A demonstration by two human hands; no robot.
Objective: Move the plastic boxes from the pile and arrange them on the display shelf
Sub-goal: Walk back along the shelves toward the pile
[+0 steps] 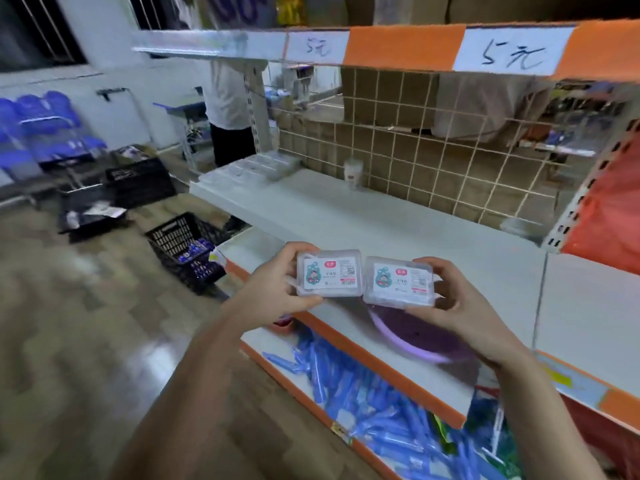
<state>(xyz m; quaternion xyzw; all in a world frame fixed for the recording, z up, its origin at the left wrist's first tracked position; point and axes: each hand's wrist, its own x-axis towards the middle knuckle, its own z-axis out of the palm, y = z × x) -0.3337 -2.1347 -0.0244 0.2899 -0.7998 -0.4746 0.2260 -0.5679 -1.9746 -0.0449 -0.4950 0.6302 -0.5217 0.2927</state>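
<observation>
My left hand (273,289) grips a clear plastic box (329,273) with a white label, thumb on top and fingers under it. My right hand (453,303) grips a second, matching plastic box (400,282) by its right side. The two boxes are side by side and nearly touching, in the air above the front edge of the white display shelf (381,216). A row of similar clear boxes (256,166) lies at the shelf's far left end. A pile of the boxes is not in view.
A wire grid (433,157) backs the shelf. A small white cup (353,173) stands at its rear and a clear container (523,228) at the right. A purple basin (415,334) and blue packets (363,393) lie below. Black crates (187,247) sit on the floor; a person (230,112) stands behind.
</observation>
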